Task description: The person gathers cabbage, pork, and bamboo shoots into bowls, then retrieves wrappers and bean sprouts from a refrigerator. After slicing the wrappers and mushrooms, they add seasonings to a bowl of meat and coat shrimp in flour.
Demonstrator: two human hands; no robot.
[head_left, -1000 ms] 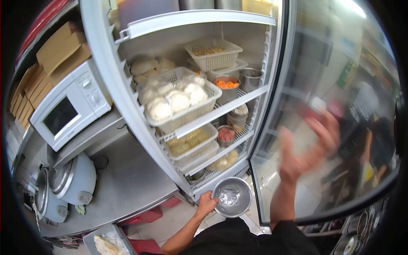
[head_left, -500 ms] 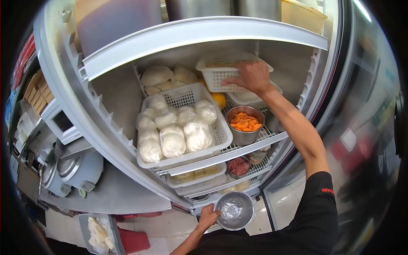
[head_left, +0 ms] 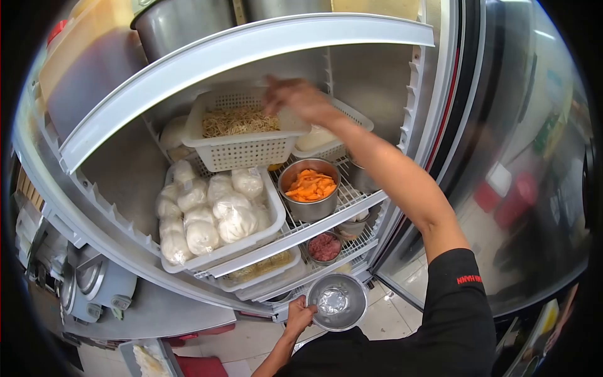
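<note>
Right hand [head_left: 292, 100] reaches into an open refrigerator, over the right end of a perforated white basket [head_left: 245, 152] of pale, thin shreds [head_left: 239, 121]. Motion blurs its fingers, so how wide they are, and whether they touch the basket, I cannot tell. The basket is on the left side of the compartment, behind and above a white tub [head_left: 275, 210] of round white bundles [head_left: 235, 217] in clear plastic; what it rests on is hidden.

Low in front, the left hand [head_left: 300, 314] grips the left rim of a metal bowl [head_left: 339, 300], its shiny inside facing up.

Right of the tub, a steel pot [head_left: 313, 209] of orange pieces [head_left: 309, 186] stands on a wire shelf [head_left: 347, 190]. Behind the pot is another white container [head_left: 333, 151]. One level down sits a small bowl of red meat [head_left: 325, 247]. The glass door [head_left: 521, 251] is open at right; at lower left, appliances [head_left: 113, 289] stand on a metal counter [head_left: 151, 314].
</note>
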